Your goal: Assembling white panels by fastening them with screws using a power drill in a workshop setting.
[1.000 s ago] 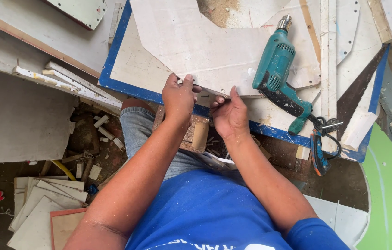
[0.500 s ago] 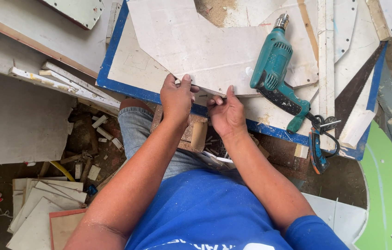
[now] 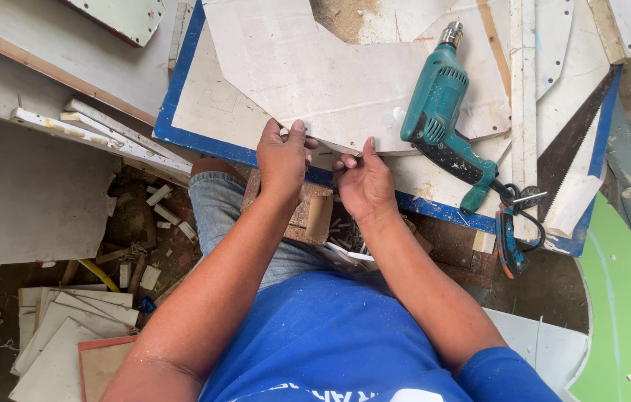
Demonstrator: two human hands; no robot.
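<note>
Cluttered workshop, blue-edged board as bench. Both left hand and right hand pinched on white cut panel edge. Teal drill idle beside; panel shaped, apparently edge work unfinished.

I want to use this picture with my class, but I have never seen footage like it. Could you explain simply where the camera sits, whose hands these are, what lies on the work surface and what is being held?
There is no machine here. The picture comes from a camera worn on a person's head, looking down past a blue shirt at that person's own two bare hands. The left hand and the right hand meet at the near edge of a large white cut sheet, gripping that edge. Whether some small thing is also pinched between the fingers cannot be told. The sheet lies on a white board with a blue border. To the right lie a teal electric drill, a hand saw with a blue handle, and a long white strip. Below, on the ground, are offcuts and scraps.
</note>
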